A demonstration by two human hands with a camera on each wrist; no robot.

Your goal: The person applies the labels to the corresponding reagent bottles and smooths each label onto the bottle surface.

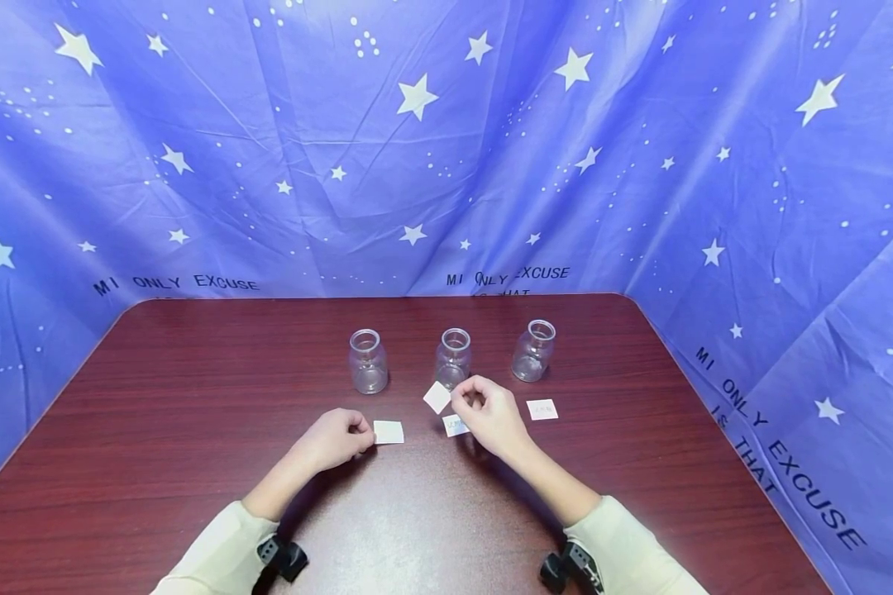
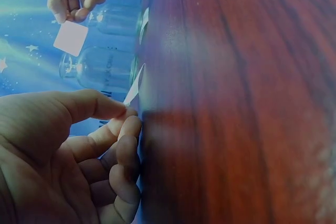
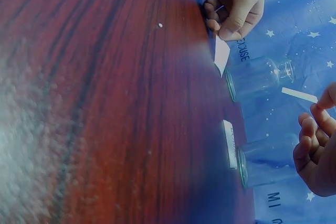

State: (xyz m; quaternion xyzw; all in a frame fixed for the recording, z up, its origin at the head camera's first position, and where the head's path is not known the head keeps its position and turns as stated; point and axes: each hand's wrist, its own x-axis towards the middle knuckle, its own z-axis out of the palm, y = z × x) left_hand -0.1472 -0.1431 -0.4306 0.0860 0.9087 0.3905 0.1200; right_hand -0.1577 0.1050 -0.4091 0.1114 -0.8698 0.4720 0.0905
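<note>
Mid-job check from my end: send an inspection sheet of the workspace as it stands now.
Surface: dark red wood-grain table, glare toward the near side.
Job's things: left jar, middle jar and right jar, clear glass, upright; middle card and right card, both printed, lying on the table.
Clutter: small white speck, nature unclear.
Grippers: left hand pinches the left card; right hand pinches the raised card, off the table.
Cables: nothing seen.
Surroundings: blue star-patterned curtain with lettering.
</note>
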